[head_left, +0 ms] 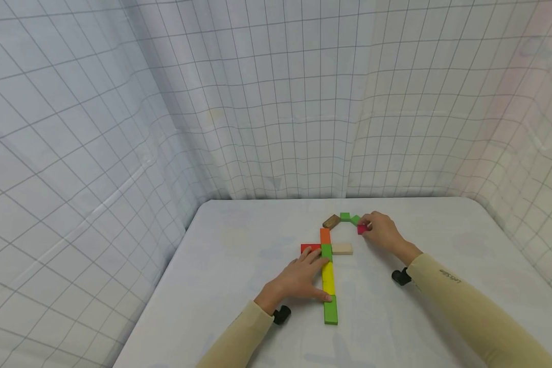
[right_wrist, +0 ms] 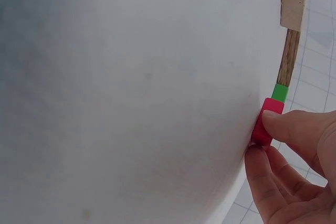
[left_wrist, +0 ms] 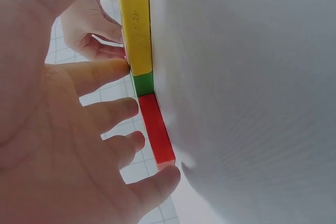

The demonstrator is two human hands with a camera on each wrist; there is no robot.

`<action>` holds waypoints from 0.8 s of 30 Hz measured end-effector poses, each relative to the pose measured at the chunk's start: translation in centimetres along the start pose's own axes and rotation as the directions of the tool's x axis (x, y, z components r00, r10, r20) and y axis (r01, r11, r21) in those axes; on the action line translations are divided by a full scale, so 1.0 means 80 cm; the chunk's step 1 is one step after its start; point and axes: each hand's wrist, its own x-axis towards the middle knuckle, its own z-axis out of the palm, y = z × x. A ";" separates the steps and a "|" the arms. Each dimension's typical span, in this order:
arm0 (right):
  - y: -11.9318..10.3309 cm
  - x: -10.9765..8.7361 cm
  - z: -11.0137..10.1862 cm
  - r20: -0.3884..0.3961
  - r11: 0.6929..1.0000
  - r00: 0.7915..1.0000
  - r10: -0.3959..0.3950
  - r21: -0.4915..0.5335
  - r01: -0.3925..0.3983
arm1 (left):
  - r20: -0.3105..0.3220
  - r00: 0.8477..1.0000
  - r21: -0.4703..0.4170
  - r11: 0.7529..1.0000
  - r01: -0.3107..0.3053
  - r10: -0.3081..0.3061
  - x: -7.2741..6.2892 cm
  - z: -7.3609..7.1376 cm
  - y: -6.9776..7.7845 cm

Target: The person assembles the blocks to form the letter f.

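My right hand (head_left: 382, 232) pinches a pinkish-red block (right_wrist: 266, 124) between thumb and fingers, low over the table. The block's far end meets a small green block (head_left: 356, 220) in a curved row. My left hand (head_left: 299, 280) lies spread along a straight column of blocks. Its fingertips touch near the red block (head_left: 310, 248) and the upper green block (head_left: 326, 252). The thumb is by the joint of the yellow block (head_left: 328, 280) and the lower green block (head_left: 330, 312). In the left wrist view those fingers look extended, gripping nothing.
An orange block (head_left: 325, 235) tops the column, and a pale wooden block (head_left: 342, 249) sticks out to its right. Beyond are a brown block (head_left: 331, 221) and another green block (head_left: 345, 216) in the curve. A white gridded curtain (head_left: 303, 102) hangs behind the white table (head_left: 239, 245).
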 end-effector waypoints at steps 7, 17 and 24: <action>0.006 -0.003 -0.002 -0.002 1.000 1.000 -0.004 -0.003 0.004 | 0.004 1.000 0.000 1.000 -0.003 0.003 0.002 -0.001 0.004; -0.010 -0.010 -0.014 0.011 0.998 1.000 0.024 -0.053 -0.023 | -0.081 0.997 -0.040 0.999 -0.005 0.002 -0.001 -0.013 -0.001; -0.029 -0.029 -0.027 -0.001 0.996 1.000 -0.030 -0.087 0.030 | -0.188 0.981 -0.060 0.997 0.045 -0.056 -0.013 -0.031 -0.002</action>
